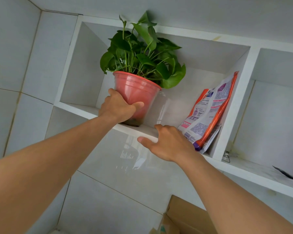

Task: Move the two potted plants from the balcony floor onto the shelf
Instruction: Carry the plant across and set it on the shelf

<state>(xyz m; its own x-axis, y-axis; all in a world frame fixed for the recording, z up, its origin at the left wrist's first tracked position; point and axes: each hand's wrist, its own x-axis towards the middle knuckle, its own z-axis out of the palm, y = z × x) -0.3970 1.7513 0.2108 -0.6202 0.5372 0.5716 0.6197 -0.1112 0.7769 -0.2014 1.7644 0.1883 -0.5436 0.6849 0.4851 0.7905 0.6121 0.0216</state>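
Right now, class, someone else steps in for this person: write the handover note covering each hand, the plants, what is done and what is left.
Left hand: grips the red pot low on its side.
Right hand: open, fingers resting on the shelf edge, holding nothing.
The plant stands near the front edge of the shelf, left of a printed bag.
Done: first plant is on the shelf.
Left: let go, perhaps push it deeper; the second plant is out of view.

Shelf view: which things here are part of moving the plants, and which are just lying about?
Part of the job:
- plant in red pot
- shelf
- left hand, gripping the pot
- right hand, resting on the shelf edge

Lying about:
- printed bag leaning in the same compartment
- cardboard box below
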